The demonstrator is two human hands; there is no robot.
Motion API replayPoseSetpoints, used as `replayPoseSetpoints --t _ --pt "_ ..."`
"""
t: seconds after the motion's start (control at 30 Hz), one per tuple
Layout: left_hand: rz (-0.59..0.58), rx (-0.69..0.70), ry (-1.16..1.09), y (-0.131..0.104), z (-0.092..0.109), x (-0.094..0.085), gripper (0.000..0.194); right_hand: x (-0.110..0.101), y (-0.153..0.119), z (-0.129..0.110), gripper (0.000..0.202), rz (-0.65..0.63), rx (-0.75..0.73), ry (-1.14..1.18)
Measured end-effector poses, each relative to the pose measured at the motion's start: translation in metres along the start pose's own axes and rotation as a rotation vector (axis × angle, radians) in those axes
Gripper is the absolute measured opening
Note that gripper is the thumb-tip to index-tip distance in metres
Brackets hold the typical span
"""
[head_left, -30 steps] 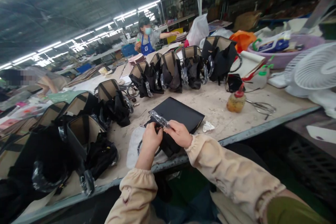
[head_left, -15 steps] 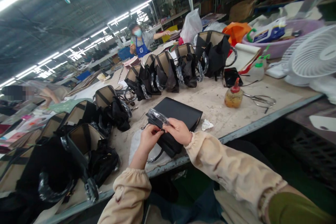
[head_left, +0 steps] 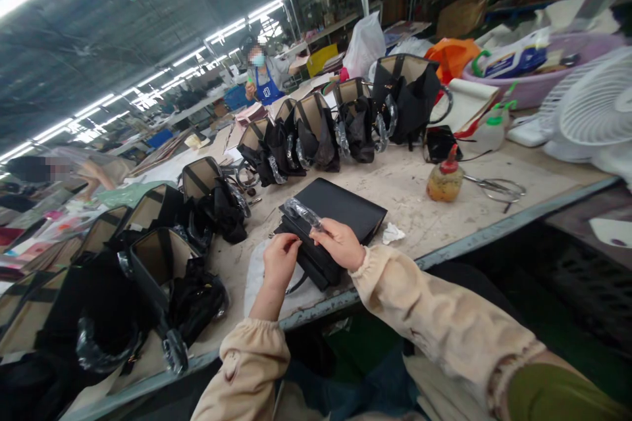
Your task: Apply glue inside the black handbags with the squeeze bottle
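Note:
A black bag [head_left: 340, 207] lies flat on the worktable near its front edge. Its handle [head_left: 302, 212] is wrapped in clear plastic. My right hand [head_left: 340, 243] is closed round the near end of that handle. Beside it, my left hand [head_left: 280, 260] is pinched at the left edge of the bag; whatever its fingertips hold is too small to make out. A thin black strap curves out below the bag over a white sheet [head_left: 254, 276]. A crumpled white scrap [head_left: 393, 233] rests just right of the bag.
Several open black bags [head_left: 316, 131] stand in a row behind, and more [head_left: 162, 263] at the left. To the right are a glue bottle [head_left: 444, 181], a wire-like metal tool [head_left: 498, 189], a spray bottle [head_left: 491, 128], a purple basin [head_left: 533, 89] and a white fan [head_left: 592, 102]. A person [head_left: 266, 79] stands beyond.
My left hand has drawn slightly away from my right hand, down and to the left of the handle. The whole view has shifted a little.

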State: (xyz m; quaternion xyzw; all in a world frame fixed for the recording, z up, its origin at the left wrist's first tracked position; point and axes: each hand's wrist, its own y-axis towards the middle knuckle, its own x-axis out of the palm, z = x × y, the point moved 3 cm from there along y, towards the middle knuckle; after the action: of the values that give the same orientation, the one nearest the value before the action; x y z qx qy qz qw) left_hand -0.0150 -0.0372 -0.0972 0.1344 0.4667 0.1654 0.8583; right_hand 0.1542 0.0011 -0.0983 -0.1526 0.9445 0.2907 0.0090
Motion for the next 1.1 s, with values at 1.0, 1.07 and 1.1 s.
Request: replayPoseSetpoints --t 1.0,1.07,1.1 --pt "-0.285 0.072 -0.112 -0.088 0.063 0.031 0.017 0.008 0.005 0.005 0.013 -0.125 -0.076 -0.067" --pt "-0.275 0.033 -0.131 -0.085 0.055 0.020 0.014 0.011 0.006 -0.002 0.007 -0.178 -0.095 -0.096" --pt "-0.224 0.008 -0.101 -0.082 0.048 0.013 0.016 0.013 0.008 -0.005 0.007 -0.209 -0.097 -0.110"
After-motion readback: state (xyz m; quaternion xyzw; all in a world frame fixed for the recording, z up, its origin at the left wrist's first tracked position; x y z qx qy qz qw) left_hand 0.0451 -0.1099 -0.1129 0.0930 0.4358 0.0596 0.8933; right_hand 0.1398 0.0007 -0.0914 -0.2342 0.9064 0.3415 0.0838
